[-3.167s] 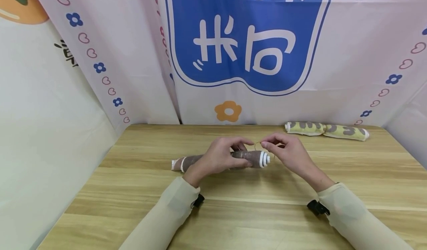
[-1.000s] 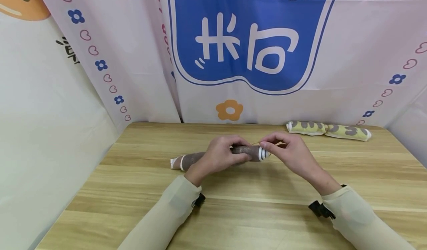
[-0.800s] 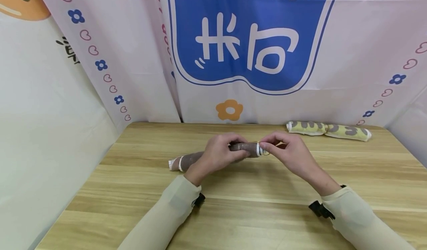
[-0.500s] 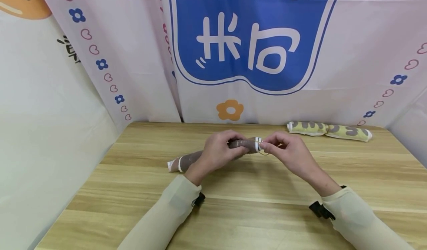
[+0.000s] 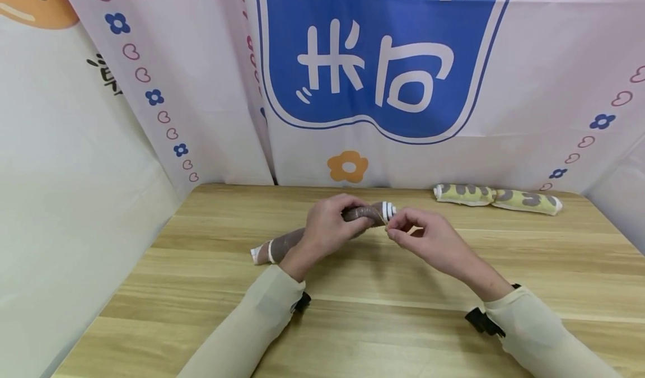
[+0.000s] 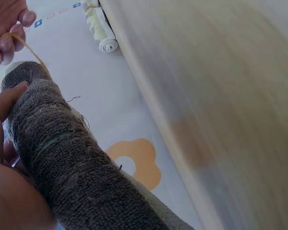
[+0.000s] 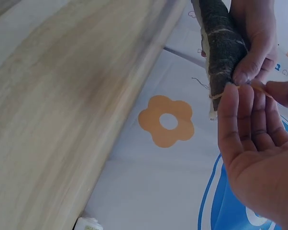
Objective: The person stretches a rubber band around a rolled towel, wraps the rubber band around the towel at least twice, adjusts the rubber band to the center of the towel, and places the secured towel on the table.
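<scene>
A greyish-brown terry towel (image 5: 288, 243), rolled into a long tube with white edging, slants across the middle of the table. My left hand (image 5: 327, 229) grips the roll near its right part, thumb on the near side, and that end is raised and bent away. Between thumb and fingertips my right hand (image 5: 428, 241) pinches a thin yellowish rubber band (image 5: 381, 217). The band (image 6: 31, 50) loops over the towel's end in the left wrist view. From the right wrist view, the band crosses the roll (image 7: 223, 43) close to its tip.
Near the back right edge of the wooden table (image 5: 353, 333) lies a yellow rolled towel (image 5: 468, 194) with grey patches, cinched at its middle. A printed cloth backdrop (image 5: 297, 159) stands behind the table. Black devices (image 5: 484, 322) sit at both wrists.
The towel's right end has swung up and away, while its left end shifted slightly left. My right hand has brought the rubber band over that end and moved nearer and slightly left.
</scene>
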The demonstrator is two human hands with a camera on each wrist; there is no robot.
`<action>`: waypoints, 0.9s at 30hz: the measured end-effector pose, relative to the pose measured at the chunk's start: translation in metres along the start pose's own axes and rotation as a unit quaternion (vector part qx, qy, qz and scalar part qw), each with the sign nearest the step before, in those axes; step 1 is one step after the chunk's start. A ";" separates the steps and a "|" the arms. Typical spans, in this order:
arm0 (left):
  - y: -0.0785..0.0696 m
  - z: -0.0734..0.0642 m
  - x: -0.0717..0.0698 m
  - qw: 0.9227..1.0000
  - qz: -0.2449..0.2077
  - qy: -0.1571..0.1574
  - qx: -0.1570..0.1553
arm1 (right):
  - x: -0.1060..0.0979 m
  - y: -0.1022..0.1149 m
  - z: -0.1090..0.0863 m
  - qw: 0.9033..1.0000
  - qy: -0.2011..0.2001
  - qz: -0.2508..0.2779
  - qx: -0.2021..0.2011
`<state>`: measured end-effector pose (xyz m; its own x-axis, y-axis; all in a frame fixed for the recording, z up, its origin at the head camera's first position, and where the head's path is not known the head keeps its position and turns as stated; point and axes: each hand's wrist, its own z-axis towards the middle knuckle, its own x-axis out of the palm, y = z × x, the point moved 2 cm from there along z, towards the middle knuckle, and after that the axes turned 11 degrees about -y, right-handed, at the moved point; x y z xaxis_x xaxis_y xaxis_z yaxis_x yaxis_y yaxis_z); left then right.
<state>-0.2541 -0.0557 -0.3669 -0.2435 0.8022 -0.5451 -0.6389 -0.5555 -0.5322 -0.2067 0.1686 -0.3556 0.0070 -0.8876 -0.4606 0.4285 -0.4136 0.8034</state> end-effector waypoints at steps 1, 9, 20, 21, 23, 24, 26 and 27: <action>0.000 0.000 0.000 1.000 0.001 -0.003 0.001 | 0.001 0.000 0.000 1.000 0.008 0.002 0.000; -0.002 0.001 0.000 1.000 0.007 -0.022 -0.014 | 0.005 -0.003 -0.001 1.000 0.028 0.003 0.001; -0.004 0.003 -0.003 0.999 -0.010 -0.024 -0.044 | 0.011 -0.006 0.000 0.998 0.054 -0.019 0.005; -0.004 0.003 -0.003 0.999 -0.014 -0.020 -0.043 | 0.012 -0.005 0.000 0.998 0.052 -0.024 -0.001; -0.004 0.004 -0.003 0.999 -0.022 -0.009 -0.041 | 0.012 -0.005 0.000 0.998 0.045 -0.032 -0.012; -0.003 0.004 -0.002 0.999 -0.027 -0.004 -0.043 | 0.011 -0.004 0.000 0.998 0.039 -0.037 -0.018; -0.002 0.004 -0.003 0.997 -0.046 0.006 -0.055 | 0.011 -0.004 0.000 0.998 0.022 -0.045 -0.028; -0.002 0.004 -0.003 0.996 -0.057 0.010 -0.062 | 0.011 -0.003 0.000 0.998 0.013 -0.050 -0.032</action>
<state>-0.2552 -0.0562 -0.3617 -0.1591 0.8579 -0.4885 -0.5661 -0.4847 -0.6668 -0.2077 0.1607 -0.3634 -0.0159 -0.8370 -0.5470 0.4850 -0.4848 0.7278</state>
